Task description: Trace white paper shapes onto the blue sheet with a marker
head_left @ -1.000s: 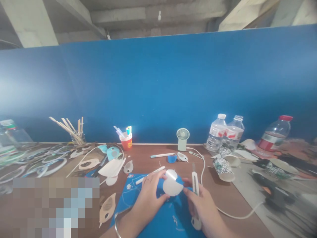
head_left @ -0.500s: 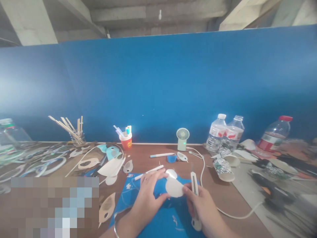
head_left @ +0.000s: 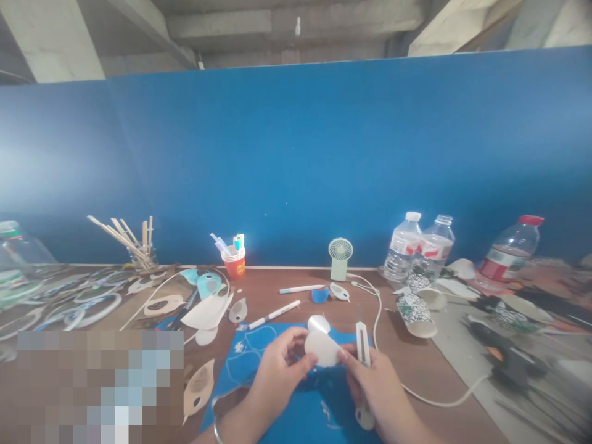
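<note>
Between my two hands is a white teardrop-shaped paper piece (head_left: 322, 349), held above a blue cutting mat (head_left: 314, 407). My left hand (head_left: 284, 364) pinches its rounded left side between thumb and fingers. With thumb and index finger, my right hand (head_left: 367, 376) grips the right edge of the piece. That same hand also keeps a white utility knife (head_left: 362, 342) upright in its palm, tip pointing away from me. Just behind the piece, a round white cutout (head_left: 319, 323) lies at the mat's far edge. Small white scraps (head_left: 326, 412) rest on the mat.
Two pens, one a white marker (head_left: 274, 314), lie beyond the mat. A small green fan (head_left: 340, 259) stands behind with its cable (head_left: 380, 320) curving right. A red paper cup (head_left: 234, 264), bottles (head_left: 404, 243) and leaf-shaped cutouts (head_left: 200, 388) surround the work area.
My left hand has closed its thumb and fingers onto the paper piece, where before they were spread around it. The piece has shifted slightly left; the knife stays in my right hand.
</note>
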Tool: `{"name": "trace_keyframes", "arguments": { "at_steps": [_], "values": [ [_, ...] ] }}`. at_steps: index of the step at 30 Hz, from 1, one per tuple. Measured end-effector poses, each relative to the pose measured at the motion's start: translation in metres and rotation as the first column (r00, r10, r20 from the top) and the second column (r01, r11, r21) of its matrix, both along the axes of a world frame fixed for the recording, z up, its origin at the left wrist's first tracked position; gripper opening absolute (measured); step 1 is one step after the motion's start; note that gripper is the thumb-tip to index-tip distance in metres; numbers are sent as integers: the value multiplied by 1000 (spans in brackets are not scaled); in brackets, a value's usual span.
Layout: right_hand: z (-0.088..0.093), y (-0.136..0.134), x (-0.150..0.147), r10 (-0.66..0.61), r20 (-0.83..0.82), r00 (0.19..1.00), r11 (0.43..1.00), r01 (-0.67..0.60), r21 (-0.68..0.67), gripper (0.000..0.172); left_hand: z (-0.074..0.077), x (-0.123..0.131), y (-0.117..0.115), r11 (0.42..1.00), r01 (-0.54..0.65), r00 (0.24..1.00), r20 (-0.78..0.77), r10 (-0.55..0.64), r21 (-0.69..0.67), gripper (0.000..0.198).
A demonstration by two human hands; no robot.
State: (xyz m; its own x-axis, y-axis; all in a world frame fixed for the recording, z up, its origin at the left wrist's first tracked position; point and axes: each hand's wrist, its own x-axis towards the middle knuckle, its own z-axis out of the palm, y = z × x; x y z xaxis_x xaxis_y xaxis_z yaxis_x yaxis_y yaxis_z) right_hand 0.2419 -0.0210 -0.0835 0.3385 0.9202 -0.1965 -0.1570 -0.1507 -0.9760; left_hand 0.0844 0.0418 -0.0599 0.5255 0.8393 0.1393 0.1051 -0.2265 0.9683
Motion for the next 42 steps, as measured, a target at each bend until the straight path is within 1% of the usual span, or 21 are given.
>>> {"name": "trace_keyframes", "arguments": {
  "at_steps": [1,2,4,6,8,10,12,14,18,20,23,29,33,35,36,39,42],
  "values": [
    [-1,0,0,7,4,1000,1000,-7,3,34,-2,2,-1,997,18,999,46,-15,-71,30],
    [-2,0,0,11,10,1000,1000,-11,8,34,-3,3,-1,994,24,996,84,-15,-104,33],
    [-2,0,-1,9,19,1000,1000,-9,15,34,-6,4,0,996,14,994,112,-4,-90,36],
    [-1,0,-1,2,5,1000,999,-2,36,34,-8,3,1,998,4,996,88,1,-63,35],
    [4,-1,0,9,-21,1000,997,-7,77,38,-8,3,2,997,-7,998,61,12,-78,33],
    [8,-2,0,56,-15,998,994,-54,100,49,-7,3,2,993,-12,998,63,20,-116,35],
    [10,-3,1,112,29,993,990,-114,81,53,-6,4,1,989,-9,997,80,21,-151,36],
    [8,-2,1,113,73,991,992,-117,50,50,-5,6,0,984,-9,994,105,28,-178,37],
    [1,0,0,-12,99,995,1000,10,21,38,-3,7,-1,979,-11,990,136,39,-202,38],
    [2,0,0,-31,106,994,999,30,17,34,-3,7,-1,979,-15,990,135,43,-202,38],
    [7,-1,0,-3,113,994,1000,3,3,35,-3,6,-1,979,-22,990,134,51,-203,38],
    [18,-5,0,97,96,991,995,-98,4,55,0,5,-2,979,-12,987,157,45,-202,40],
    [21,-8,-3,155,125,980,987,-158,18,58,2,5,-2,980,-19,987,151,50,-200,40],
    [21,-8,-3,134,119,984,990,-139,36,56,0,5,-3,982,-24,990,132,49,-185,39],
    [21,-8,-4,107,118,987,993,-112,40,52,-1,4,-3,985,-22,992,116,42,-173,38],
    [17,-5,-3,28,132,991,1000,-29,1,34,-6,2,-5,995,3,999,55,2,-103,34],
    [13,-4,-2,-30,117,993,999,34,-27,27,-7,2,-7,999,13,1000,10,-13,-30,31]
  ]
}}
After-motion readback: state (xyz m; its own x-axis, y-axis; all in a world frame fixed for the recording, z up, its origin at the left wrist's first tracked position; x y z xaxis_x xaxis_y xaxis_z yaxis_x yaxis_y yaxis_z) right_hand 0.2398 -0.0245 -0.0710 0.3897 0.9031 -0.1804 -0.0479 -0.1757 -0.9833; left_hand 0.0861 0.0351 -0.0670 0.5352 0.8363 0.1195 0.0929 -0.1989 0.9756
